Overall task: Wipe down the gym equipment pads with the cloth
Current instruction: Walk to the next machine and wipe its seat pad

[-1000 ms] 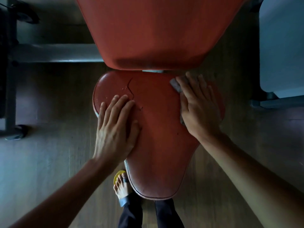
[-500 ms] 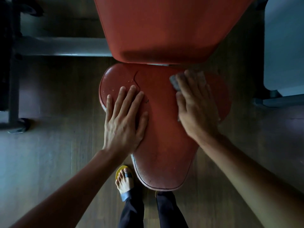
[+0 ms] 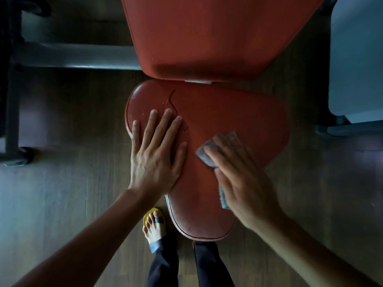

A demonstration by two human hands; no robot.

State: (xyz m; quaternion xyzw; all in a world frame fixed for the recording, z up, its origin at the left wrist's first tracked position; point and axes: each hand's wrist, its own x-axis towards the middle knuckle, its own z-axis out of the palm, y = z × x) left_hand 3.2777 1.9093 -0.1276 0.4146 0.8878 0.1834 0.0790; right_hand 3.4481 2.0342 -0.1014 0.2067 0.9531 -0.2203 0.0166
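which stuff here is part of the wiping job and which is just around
Job: cloth, red seat pad, red back pad, right hand pressing the cloth, left hand flat on the seat.
Just around: metal bar, pale grey equipment, yellow sandal.

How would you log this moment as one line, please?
step: wipe seat pad | right hand: presses cloth flat on pad | left hand: rests flat on pad | back pad: untouched

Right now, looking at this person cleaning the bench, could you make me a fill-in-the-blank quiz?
1. The right hand presses a grey ____ onto the red seat pad.
2. The left hand lies flat on that pad and holds ____.
3. A crack runs through the pad near the ____ hand's fingertips.
Missing words: cloth; nothing; left.
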